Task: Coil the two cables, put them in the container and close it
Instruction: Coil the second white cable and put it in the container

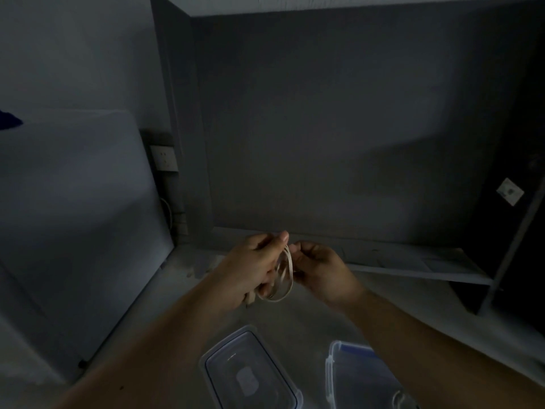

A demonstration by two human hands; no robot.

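A pale cable (284, 278) hangs in several loops between my two hands, raised above the surface. My left hand (256, 264) grips the coil, fingers curled round the loops and thumb pointing up. My right hand (320, 270) pinches the cable at the top of the coil. Below, near the bottom edge, a clear plastic container lid (250, 370) with a blue seal lies flat. To its right stands the clear container (348, 376), partly behind my right forearm; a bit of pale cable (402, 399) shows at its lower corner.
The scene is dim. A grey work surface (309, 326) runs under my hands. A dark wall stands behind, with a wall socket (165, 161) at the left and a low ledge (413, 261) at the right. A large pale panel (76, 216) leans at the left.
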